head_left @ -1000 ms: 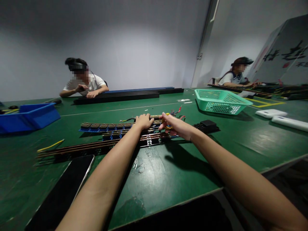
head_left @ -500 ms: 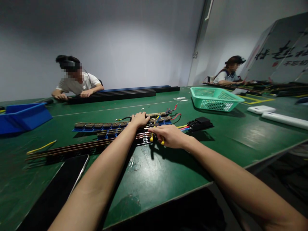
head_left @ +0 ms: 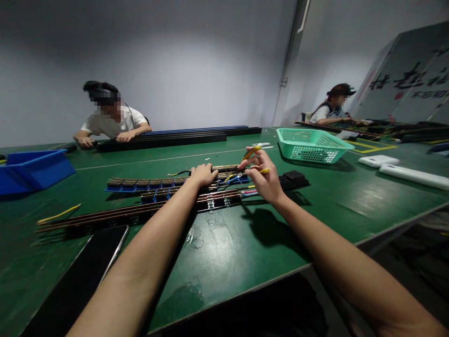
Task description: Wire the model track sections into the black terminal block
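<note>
Leftmost, I see a blue bin, cut by the view's edge, then a yellow wire near the left end of the copper-lined strips, which lie side by side across the green tabletop. A flat black slab takes up the ground in front of that end. My left hand rests palm down on the strips, fingers slightly spread; whether they grip anything I cannot tell. Between my forearms, open surface runs down to the near edge, which slants up rightward and passes behind the right one. My right hand is above the strips' right part, fingers loosely curled about the spread handles of a yellow-handled tool. A black block lies just right of the wrist; farther right are a green basket, set back, and white cases, with tabletop between them and the near edge.
</note>
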`<state>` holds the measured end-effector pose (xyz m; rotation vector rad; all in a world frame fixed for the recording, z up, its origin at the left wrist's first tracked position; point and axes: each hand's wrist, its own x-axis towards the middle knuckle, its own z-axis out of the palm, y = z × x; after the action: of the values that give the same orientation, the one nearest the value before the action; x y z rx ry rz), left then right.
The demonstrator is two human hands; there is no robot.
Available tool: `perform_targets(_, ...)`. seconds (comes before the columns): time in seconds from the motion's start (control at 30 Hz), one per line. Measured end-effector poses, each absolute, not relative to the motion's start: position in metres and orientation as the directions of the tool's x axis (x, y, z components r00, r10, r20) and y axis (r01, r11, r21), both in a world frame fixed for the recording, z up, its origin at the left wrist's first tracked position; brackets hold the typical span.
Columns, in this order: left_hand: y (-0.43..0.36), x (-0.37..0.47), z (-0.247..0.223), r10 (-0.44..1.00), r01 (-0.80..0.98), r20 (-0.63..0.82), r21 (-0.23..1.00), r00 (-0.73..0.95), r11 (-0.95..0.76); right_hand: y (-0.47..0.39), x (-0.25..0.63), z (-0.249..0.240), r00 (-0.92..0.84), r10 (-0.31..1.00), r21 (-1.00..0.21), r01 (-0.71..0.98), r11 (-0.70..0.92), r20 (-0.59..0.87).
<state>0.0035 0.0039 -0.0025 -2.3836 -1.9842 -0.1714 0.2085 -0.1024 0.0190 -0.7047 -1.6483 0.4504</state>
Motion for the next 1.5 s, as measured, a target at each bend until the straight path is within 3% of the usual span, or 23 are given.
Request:
perform_targets(0.1,0.003,0.003,-0.001,0.979,0.982,0.101,0.043,0.179,-0.184,-0.094,0.227,0.027,0.032,0.643,-0.627,0.266,0.733,0.765)
perform_targets(0.23,0.003,0.004,0.000,0.978,0.981,0.097,0.044,0.185,-0.190,-0.079,0.252,0.032,0.062,0.644,-0.600,0.441,0.668,0.762)
perform_targets(0.6,0.002,0.004,0.001,0.979,0.981,0.085,0.041,0.184,-0.188,-0.060,0.262,0.019,-0.113,0.781,-0.588,0.594,0.549,0.615)
perform_targets(0.7,0.002,0.004,0.001,0.980,0.982,0.082,0.038,0.179,-0.183,-0.059,0.264,0.015,-0.282,0.808,-0.460,0.705,0.540,0.517)
perform_targets(0.8,0.003,0.004,0.000,0.979,0.982,0.086,0.035,0.184,-0.187,-0.060,0.264,0.011,-0.464,0.786,-0.231,0.781,0.581,0.409)
perform_targets(0.9,0.004,0.003,-0.001,0.978,0.981,0.092,0.036,0.185,-0.189,-0.062,0.263,0.008,-0.516,0.783,-0.095,0.811,0.577,0.347)
perform_targets(0.97,0.005,0.003,-0.002,0.979,0.982,0.095,0.040,0.182,-0.186,-0.063,0.262,0.009,-0.500,0.786,-0.151,0.801,0.579,0.363)
perform_targets(1.03,0.005,0.003,-0.002,0.978,0.981,0.097,0.043,0.183,-0.188,-0.062,0.262,0.012,-0.426,0.794,-0.303,0.761,0.574,0.433)
perform_targets(1.13,0.004,0.003,-0.001,0.977,0.980,0.098,0.042,0.190,-0.195,-0.060,0.264,0.017,-0.195,0.810,-0.549,0.646,0.530,0.553)
perform_targets(1.2,0.004,0.003,-0.001,0.977,0.980,0.096,0.041,0.191,-0.195,-0.059,0.266,0.021,-0.039,0.799,-0.650,0.559,0.515,0.600)
perform_targets(1.33,0.003,0.004,0.000,0.979,0.982,0.090,0.034,0.183,-0.186,-0.053,0.270,0.023,0.083,0.752,-0.690,0.474,0.547,0.654)
perform_targets(1.5,0.004,0.003,0.000,0.979,0.980,0.087,0.048,0.187,-0.191,-0.028,0.272,0.018,0.013,0.821,-0.756,0.398,0.519,0.571)
